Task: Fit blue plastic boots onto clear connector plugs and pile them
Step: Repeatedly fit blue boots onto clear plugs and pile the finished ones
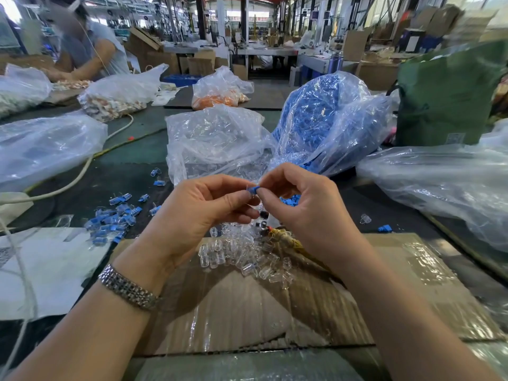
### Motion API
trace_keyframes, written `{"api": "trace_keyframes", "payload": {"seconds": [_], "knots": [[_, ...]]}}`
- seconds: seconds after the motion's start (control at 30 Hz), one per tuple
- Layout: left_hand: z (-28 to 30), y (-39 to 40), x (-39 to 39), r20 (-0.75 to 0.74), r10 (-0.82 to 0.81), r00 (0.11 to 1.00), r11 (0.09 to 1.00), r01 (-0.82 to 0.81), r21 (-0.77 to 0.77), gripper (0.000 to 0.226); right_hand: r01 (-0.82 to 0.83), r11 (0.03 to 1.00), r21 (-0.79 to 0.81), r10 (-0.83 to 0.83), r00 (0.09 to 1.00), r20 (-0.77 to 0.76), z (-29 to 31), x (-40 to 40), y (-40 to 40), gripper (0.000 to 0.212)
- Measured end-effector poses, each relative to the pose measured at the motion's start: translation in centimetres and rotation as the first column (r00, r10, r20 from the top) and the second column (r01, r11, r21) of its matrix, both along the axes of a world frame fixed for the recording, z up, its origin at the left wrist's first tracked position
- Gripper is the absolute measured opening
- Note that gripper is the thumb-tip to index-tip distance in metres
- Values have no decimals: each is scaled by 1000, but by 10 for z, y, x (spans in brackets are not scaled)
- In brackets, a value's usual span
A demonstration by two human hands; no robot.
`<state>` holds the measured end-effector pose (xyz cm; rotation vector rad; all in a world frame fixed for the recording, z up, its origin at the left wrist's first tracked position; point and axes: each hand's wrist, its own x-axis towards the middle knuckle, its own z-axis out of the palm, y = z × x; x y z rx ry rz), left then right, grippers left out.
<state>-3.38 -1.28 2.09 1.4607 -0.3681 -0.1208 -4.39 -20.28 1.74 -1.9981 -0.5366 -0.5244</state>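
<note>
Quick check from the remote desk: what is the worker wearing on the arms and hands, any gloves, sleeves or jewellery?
No gloves: both the left hand and the right hand are bare, and both forearms are uncovered with no sleeves in view. The only item worn is a silver metal link watch band around the left wrist. No rings are visible.
</note>
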Motion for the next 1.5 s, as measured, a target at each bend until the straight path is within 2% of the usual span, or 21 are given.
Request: {"api": "trace_keyframes", "payload": {"seconds": [0.13, 0.23, 0.33, 0.57, 0.67, 0.7, 0.77, 0.83, 0.9, 0.97, 1.03, 1.13, 1.23, 1.3, 1.4, 1.5], "knots": [[-2, 0, 1, -92, -62, 994, 996, 56, -62, 18, -14, 996, -84, 17, 999, 41, 2, -1, -3, 6], [-2, 2, 1, -81, -55, 995, 998, 54, -19, 22, -18, 986, -169, 29, 997, 65, 4, -2, -4, 5], [-2, 4, 0, -69, -54, 996, 999, 54, -5, 21, -19, 982, -188, 34, 997, 75, 5, -3, -4, 5], [-3, 3, 1, -61, -40, 997, 999, 42, 25, 25, -40, 973, -229, 45, 999, 19, 7, -4, -5, 4], [-4, 4, 2, -77, -46, 996, 999, 47, 20, 25, 7, 971, -238, -27, 996, -81, 11, -3, -14, 7], [-4, 5, 3, -82, -40, 996, 999, 41, 13, 24, 56, 955, -290, -97, 987, -131, 11, -2, -20, 15], [-5, 6, 5, -92, -19, 996, 1000, 18, -11, 22, 99, 852, -514, -267, 927, -264, 11, 0, -32, 35], [-6, 6, 6, -97, 6, 995, 999, -10, -43, 22, 1, 698, -716, -396, 834, -384, 10, -1, -37, 51], [-7, 7, 8, -111, 25, 994, 996, -34, -77, 22, -77, 580, -811, -450, 799, -398, 6, -1, -35, 54], [-8, 8, 9, -122, 27, 992, 995, -39, -92, 22, -69, 546, -835, -449, 817, -362, 3, 0, -32, 45], [-8, 9, 10, -125, 29, 992, 995, -41, -89, 22, -51, 556, -830, -423, 842, -335, 4, 0, -32, 34], [-9, 10, 12, -124, 61, 990, 991, -75, -110, 22, -19, 678, -735, -366, 858, -360, 6, 0, -34, 20], [-9, 9, 13, -127, 97, 987, 980, -117, -160, 23, -16, 827, -562, -287, 847, -448, 10, 1, -36, 27], [-8, 8, 13, -135, 81, 988, 976, -106, -190, 28, -78, 918, -389, -169, 811, -561, 13, 0, -36, 33], [-8, 5, 12, -147, 58, 987, 974, -88, -206, 33, -178, 961, -212, -14, 734, -679, 15, -7, -31, 35], [-9, 1, 11, -143, 62, 988, 979, -88, -181, 28, -214, 965, -155, 43, 706, -707, 19, -12, -23, 32]]}}
